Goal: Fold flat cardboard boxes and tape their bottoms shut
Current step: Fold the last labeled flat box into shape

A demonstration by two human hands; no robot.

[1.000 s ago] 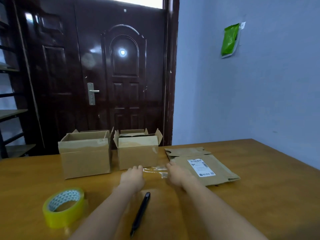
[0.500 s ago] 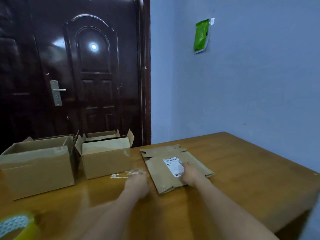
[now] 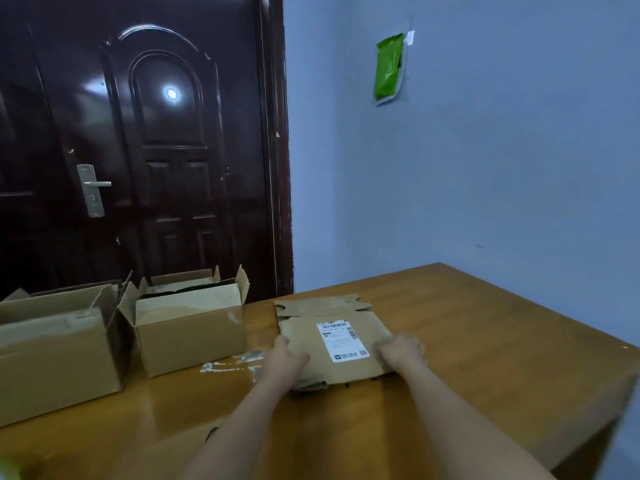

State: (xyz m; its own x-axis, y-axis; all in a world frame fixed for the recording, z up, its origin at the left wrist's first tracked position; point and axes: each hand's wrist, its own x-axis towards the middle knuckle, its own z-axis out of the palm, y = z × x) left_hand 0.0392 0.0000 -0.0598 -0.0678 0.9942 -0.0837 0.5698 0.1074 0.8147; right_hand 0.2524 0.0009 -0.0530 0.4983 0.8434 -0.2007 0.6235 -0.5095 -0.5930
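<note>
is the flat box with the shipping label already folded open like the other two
No, the flat box lies flat on the table, gripped by both hands.

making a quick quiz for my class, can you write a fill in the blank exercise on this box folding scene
1. Both hands, the left hand and the right hand, grip the ____ cardboard box.
2. The white shipping label lies ____ the two hands.
3. The number of boxes already standing open on the table is ____.
4. The bag hanging on the wall is ____ in colour.

Missing words: flat; between; two; green
</note>
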